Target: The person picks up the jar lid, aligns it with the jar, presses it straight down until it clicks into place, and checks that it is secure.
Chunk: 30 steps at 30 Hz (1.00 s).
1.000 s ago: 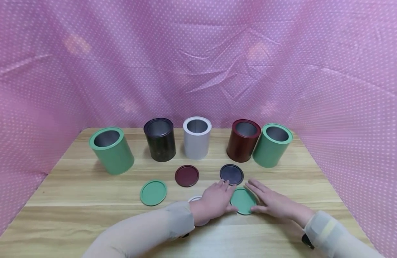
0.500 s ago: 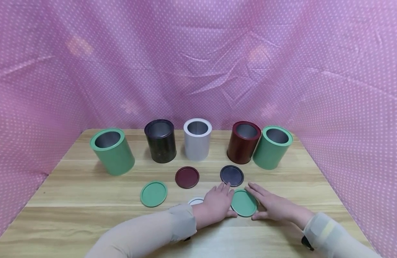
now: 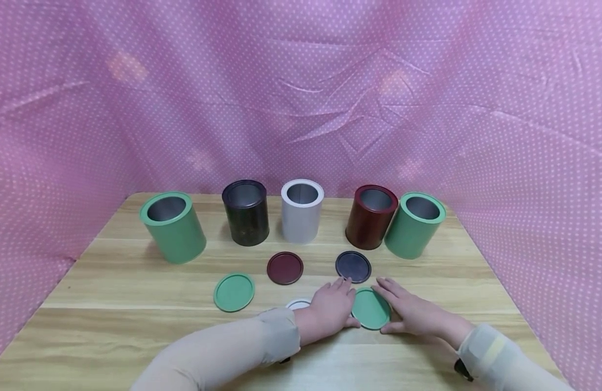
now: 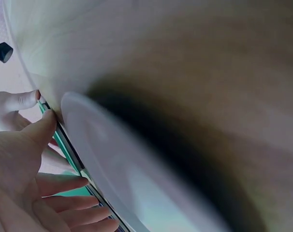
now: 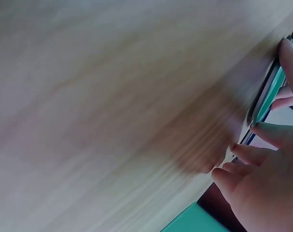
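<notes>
A green lid (image 3: 371,308) lies flat on the table between my two hands. My left hand (image 3: 328,310) is at its left edge, with the thumb by the near rim and the fingertips close to the near rim of the dark lid (image 3: 353,266). Opposite, my right hand (image 3: 415,312) has fingers and thumb spread along the green lid's right side. In the left wrist view both thumbs are by the rim of the green lid (image 4: 64,145), and the fingers look fairly straight. Beneath my left forearm a white lid (image 3: 297,304) is mostly hidden.
A dark red lid (image 3: 284,267) and another green lid (image 3: 234,292) lie to the left. Along the back stand open cans: green (image 3: 176,233), dark (image 3: 247,220), white (image 3: 301,220), dark red (image 3: 369,222) and green (image 3: 412,233). Pink dotted cloth (image 3: 301,108) surrounds the wooden table (image 3: 135,326).
My left hand has drawn slightly back from the dark lid over the first half second. Since then both hands stay almost still beside the green lid, and the view has shifted a little.
</notes>
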Motion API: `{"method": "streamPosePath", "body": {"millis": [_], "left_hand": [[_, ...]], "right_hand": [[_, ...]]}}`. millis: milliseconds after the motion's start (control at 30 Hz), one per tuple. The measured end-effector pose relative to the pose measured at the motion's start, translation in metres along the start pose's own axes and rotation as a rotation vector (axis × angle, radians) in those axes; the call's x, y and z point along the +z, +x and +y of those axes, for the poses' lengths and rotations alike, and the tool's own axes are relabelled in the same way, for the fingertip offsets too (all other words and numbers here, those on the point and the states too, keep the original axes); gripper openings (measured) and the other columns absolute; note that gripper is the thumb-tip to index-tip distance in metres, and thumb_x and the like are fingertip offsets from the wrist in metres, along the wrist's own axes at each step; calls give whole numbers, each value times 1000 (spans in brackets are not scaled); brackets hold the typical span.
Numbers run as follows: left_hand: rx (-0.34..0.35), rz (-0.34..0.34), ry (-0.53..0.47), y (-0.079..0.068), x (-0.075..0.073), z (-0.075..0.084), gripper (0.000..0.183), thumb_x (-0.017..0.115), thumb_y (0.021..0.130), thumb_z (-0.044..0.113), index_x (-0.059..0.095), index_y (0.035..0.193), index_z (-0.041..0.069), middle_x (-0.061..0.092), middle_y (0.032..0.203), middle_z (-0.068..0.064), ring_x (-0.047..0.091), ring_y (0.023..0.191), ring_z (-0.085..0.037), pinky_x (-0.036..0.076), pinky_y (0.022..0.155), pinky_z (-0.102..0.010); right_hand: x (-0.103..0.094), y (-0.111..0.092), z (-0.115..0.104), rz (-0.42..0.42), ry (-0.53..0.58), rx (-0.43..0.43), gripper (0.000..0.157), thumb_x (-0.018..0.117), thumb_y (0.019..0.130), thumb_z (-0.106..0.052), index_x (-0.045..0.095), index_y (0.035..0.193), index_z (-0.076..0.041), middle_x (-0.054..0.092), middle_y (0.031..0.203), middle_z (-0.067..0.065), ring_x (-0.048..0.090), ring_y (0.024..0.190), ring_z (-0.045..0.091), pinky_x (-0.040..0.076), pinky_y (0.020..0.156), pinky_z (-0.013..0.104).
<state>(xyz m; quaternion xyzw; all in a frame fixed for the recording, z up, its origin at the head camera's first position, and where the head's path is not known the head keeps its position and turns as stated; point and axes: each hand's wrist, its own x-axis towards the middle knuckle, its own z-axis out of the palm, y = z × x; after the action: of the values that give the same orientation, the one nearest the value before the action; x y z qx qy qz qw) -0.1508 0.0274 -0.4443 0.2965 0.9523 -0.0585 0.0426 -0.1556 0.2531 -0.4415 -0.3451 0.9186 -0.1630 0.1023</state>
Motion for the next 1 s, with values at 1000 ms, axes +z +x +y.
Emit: {"method": "streamPosePath", "body": {"millis": [1000], "left_hand": [[63, 46, -62, 3, -6, -18, 71, 63, 84, 61, 56, 134, 12, 53, 143, -6, 52, 130, -19, 49, 99, -31]], "right_hand": [[1, 11, 5, 115, 71, -40, 84, 80, 75, -44, 47, 135, 5, 56, 131, 19, 51, 122, 40, 43, 100, 57]]}}
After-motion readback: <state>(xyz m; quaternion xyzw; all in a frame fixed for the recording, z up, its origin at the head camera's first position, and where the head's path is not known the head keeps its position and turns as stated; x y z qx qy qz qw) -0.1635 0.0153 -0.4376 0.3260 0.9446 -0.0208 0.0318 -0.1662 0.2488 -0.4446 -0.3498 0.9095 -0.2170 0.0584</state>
